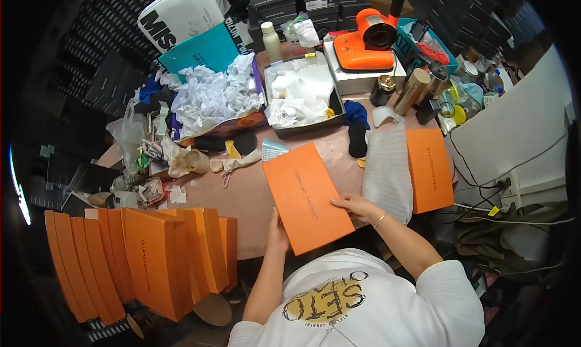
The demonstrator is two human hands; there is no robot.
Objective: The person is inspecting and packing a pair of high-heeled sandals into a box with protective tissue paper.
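Observation:
An orange lidded shoebox (305, 193) is held tilted over the near side of the table, between my two hands. My left hand (277, 233) grips its left side near the lower corner, with most of the fingers hidden by the box. At the right edge my right hand (357, 206) is closed on it, thumb resting on the lid and the other fingers underneath. To the right lie a translucent white foam sheet (387, 171) and another orange shoebox (430, 170).
Stacked orange boxes (160, 265) stand at left. Behind are a box of crumpled tissue paper (212, 93), a dark tray (315, 127) of white paper, an orange machine (363, 50) and tumblers (413, 91). A pink table (245, 196) carries socks and clutter. Cables (484, 189) hang right.

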